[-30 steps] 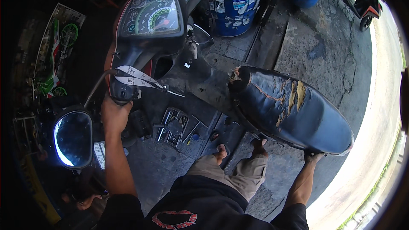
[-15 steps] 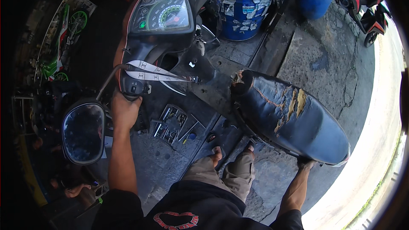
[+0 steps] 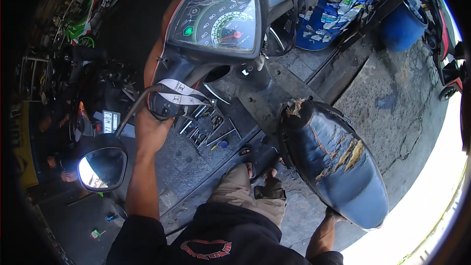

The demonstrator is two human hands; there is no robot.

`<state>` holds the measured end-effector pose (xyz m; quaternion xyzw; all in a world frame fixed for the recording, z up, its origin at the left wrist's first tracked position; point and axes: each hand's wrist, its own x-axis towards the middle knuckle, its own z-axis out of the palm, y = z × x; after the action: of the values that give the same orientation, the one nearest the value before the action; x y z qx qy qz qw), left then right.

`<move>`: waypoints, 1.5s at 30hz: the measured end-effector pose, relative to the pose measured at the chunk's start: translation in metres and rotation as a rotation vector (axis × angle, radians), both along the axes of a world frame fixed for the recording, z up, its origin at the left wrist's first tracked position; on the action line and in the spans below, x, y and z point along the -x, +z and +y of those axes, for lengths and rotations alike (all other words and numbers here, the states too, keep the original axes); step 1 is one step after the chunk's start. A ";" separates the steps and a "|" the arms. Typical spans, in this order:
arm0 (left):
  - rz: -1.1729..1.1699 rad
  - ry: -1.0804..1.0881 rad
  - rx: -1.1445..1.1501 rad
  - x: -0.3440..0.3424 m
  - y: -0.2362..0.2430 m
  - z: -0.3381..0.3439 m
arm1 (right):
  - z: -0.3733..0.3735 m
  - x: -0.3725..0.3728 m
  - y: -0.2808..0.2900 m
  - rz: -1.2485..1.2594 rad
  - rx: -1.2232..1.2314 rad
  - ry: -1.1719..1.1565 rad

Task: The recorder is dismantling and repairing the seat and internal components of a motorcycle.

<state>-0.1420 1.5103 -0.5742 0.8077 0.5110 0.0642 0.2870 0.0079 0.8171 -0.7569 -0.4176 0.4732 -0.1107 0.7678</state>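
Observation:
My left hand [image 3: 153,132] is closed round the scooter's left handlebar grip [image 3: 164,109], where a pale printed strap [image 3: 181,92] hangs. The dashboard [image 3: 213,17] sits above it, and a round mirror [image 3: 101,168] sticks out to the left. My right hand [image 3: 333,217] is under the rear of the torn black seat [image 3: 333,159], fingers curled on the scooter's rear underside, mostly hidden by the seat. The seat's cover is split, showing yellow foam.
Tools [image 3: 203,127] lie on the ground beside my feet [image 3: 270,174]. Blue drums [image 3: 333,14] [image 3: 402,29] and another scooter [image 3: 449,68] stand at right. A green small motorbike [image 3: 86,14], a parked motorbike [image 3: 108,93] and another person's partly visible limbs [image 3: 66,176] are at left.
The dashboard and my left hand have shifted rightward in view. The seat's rear and my right hand have swung downward, nearer my body, so the scooter lies at a steeper angle.

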 end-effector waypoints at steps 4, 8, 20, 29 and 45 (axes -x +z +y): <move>0.034 0.022 0.017 0.009 -0.012 0.006 | -0.009 0.006 -0.005 0.016 -0.016 0.078; 0.090 0.051 0.005 0.007 -0.007 0.008 | -0.015 0.005 -0.009 0.016 -0.042 0.123; 0.008 -0.083 -0.167 0.012 0.024 0.029 | 0.016 -0.008 -0.037 -0.156 -0.180 0.208; -0.145 0.065 -0.144 0.039 0.012 -0.056 | 0.012 -0.014 -0.051 -0.290 -0.271 0.162; -0.010 0.065 -0.431 0.034 0.053 -0.132 | 0.014 -0.045 -0.074 -0.209 -0.342 0.163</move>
<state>-0.1760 1.3782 -0.5208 0.8332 0.5098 0.1851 0.1079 0.0526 0.8316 -0.8306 -0.3043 0.3675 -0.0087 0.8788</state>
